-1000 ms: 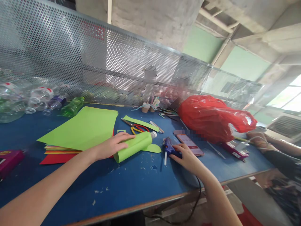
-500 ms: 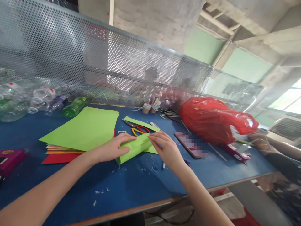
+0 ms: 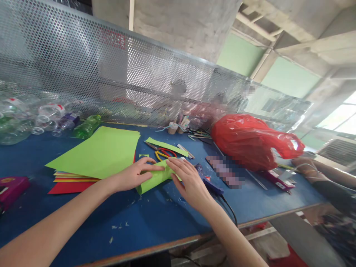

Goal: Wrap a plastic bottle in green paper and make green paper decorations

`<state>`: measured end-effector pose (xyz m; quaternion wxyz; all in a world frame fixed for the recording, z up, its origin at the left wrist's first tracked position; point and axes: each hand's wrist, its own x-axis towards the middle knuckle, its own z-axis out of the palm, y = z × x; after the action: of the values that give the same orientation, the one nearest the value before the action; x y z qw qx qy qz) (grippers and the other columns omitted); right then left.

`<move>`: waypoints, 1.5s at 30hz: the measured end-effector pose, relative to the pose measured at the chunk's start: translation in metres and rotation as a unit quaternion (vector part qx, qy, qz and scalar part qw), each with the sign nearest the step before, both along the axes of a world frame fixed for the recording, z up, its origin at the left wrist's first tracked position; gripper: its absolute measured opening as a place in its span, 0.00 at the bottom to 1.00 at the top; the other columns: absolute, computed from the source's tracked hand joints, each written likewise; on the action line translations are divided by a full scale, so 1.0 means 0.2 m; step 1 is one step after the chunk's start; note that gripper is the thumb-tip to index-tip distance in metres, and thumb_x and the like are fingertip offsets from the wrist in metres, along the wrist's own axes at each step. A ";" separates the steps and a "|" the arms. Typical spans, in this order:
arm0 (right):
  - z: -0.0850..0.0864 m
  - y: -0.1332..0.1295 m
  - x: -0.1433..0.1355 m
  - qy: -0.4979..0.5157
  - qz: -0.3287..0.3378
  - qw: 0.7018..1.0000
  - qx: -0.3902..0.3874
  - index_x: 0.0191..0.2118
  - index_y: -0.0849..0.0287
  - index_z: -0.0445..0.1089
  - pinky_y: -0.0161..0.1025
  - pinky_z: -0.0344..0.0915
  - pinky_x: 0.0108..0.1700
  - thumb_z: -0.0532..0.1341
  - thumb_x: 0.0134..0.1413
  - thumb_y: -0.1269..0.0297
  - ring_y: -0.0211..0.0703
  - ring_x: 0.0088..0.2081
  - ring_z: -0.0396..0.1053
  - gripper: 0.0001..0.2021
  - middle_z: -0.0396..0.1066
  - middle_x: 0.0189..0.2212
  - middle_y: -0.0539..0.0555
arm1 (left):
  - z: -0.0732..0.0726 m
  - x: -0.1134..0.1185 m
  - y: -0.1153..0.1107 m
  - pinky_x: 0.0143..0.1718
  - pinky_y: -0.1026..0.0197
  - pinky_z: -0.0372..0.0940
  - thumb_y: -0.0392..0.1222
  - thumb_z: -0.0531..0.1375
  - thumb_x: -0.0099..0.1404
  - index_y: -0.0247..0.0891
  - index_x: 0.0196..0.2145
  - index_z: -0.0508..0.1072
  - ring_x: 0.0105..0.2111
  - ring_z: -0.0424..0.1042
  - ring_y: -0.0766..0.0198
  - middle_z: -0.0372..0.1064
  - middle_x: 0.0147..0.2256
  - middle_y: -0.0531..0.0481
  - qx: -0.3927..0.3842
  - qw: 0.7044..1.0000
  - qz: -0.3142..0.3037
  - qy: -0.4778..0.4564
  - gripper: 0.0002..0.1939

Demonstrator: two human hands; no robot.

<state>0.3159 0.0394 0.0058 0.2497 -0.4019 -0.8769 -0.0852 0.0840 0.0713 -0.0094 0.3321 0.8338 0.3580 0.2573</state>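
Note:
A sheet of light green paper [image 3: 154, 180] is curled into a tube on the blue table, its open end facing me. My left hand [image 3: 136, 175] grips the tube's left part, thumb in front and fingers over the top. With fingers close together, my right hand [image 3: 190, 180] curves over the right end and presses it, hiding that end. Just right of this hand lies a dark blue glue gun [image 3: 213, 185] with a black cable. Behind the tube are a tool with red and yellow handles [image 3: 164, 152] and a green paper strip [image 3: 168, 146].
A stack of coloured paper [image 3: 102, 152] lies left, with plastic bottles [image 3: 87, 127] behind. A purple box [image 3: 12, 191] sits at far left. Rightward are a phone [image 3: 222, 171], a red plastic bag [image 3: 250, 139] and another person's arm [image 3: 319, 172]. A perforated metal screen [image 3: 155, 66] borders the back.
My right hand has shifted slightly left and lies flatter over the tube. The green flap under it shows less, and the glue gun with its cable has come into sight beside it.

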 end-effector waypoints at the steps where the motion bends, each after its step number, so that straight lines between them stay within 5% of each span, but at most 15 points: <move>1: 0.00 -0.01 -0.01 -0.018 0.009 1.000 -0.011 0.61 0.56 0.57 0.53 0.49 0.64 0.49 0.64 0.69 0.44 0.61 0.57 0.21 0.60 0.60 0.55 | -0.01 0.00 0.00 0.60 0.51 0.50 0.45 0.50 0.66 0.47 0.53 0.70 0.58 0.57 0.54 0.57 0.56 0.46 0.006 1.000 0.002 -0.003 0.20; 7: -0.07 -0.04 -0.02 -0.088 -0.007 0.994 -0.057 0.67 0.56 0.41 0.55 0.37 0.67 0.48 0.66 0.61 0.43 0.66 0.44 0.27 0.47 0.66 0.53 | 0.00 0.00 -0.01 0.59 0.50 0.52 0.49 0.48 0.68 0.49 0.52 0.71 0.59 0.56 0.55 0.57 0.55 0.46 0.009 1.000 -0.008 -0.005 0.19; 13: -0.07 -0.04 -0.01 -0.097 -0.018 0.992 -0.073 0.68 0.56 0.39 0.54 0.38 0.67 0.46 0.66 0.59 0.42 0.67 0.41 0.28 0.44 0.67 0.53 | 0.00 0.01 -0.02 0.49 0.51 0.64 0.50 0.59 0.59 0.52 0.61 0.49 0.52 0.64 0.55 0.46 0.60 0.43 0.007 0.993 0.083 -0.086 0.35; 21: -0.06 -0.07 -0.02 -0.101 0.004 0.993 -0.066 0.67 0.54 0.41 0.53 0.40 0.67 0.48 0.65 0.59 0.43 0.67 0.40 0.28 0.43 0.67 0.52 | 0.02 -0.02 0.01 0.48 0.49 0.62 0.62 0.59 0.54 0.43 0.57 0.59 0.46 0.69 0.49 0.68 0.45 0.42 -0.041 0.991 0.115 0.053 0.37; 26: -0.07 -0.09 -0.03 -0.106 0.010 0.993 -0.047 0.67 0.53 0.42 0.56 0.39 0.66 0.51 0.64 0.59 0.46 0.67 0.41 0.29 0.45 0.66 0.52 | 0.03 -0.05 0.02 0.51 0.52 0.60 0.64 0.59 0.54 0.43 0.59 0.60 0.54 0.64 0.45 0.63 0.57 0.41 -0.095 0.991 0.085 0.044 0.39; 35: -0.04 -0.09 -0.04 -0.052 0.021 0.997 -0.054 0.66 0.54 0.43 0.56 0.43 0.66 0.52 0.63 0.62 0.47 0.66 0.46 0.28 0.49 0.65 0.55 | 0.06 -0.07 0.04 0.52 0.54 0.58 0.59 0.63 0.53 0.44 0.60 0.59 0.55 0.64 0.48 0.63 0.58 0.43 -0.171 0.983 0.059 -0.012 0.40; 40: -0.06 -0.09 -0.02 0.137 -0.052 0.989 0.024 0.53 0.57 0.59 0.50 0.62 0.54 0.54 0.61 0.66 0.49 0.53 0.63 0.15 0.65 0.50 0.60 | 0.10 -0.08 0.03 0.42 0.58 0.66 0.54 0.60 0.59 0.44 0.62 0.53 0.45 0.72 0.55 0.70 0.49 0.44 -0.347 0.925 0.037 -0.152 0.37; 45: -0.11 -0.05 0.01 0.213 -0.081 0.973 0.024 0.41 0.56 0.60 0.45 0.65 0.44 0.54 0.60 0.66 0.46 0.40 0.66 0.04 0.66 0.36 0.55 | 0.16 -0.07 0.06 0.46 0.56 0.67 0.48 0.62 0.59 0.44 0.63 0.50 0.49 0.70 0.54 0.63 0.56 0.40 -0.352 0.894 0.027 -0.274 0.38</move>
<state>0.3174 0.0298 -0.0159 0.4326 -0.4741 -0.7658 -0.0390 0.0691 0.0842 0.0222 0.6822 0.5488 0.3420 0.3412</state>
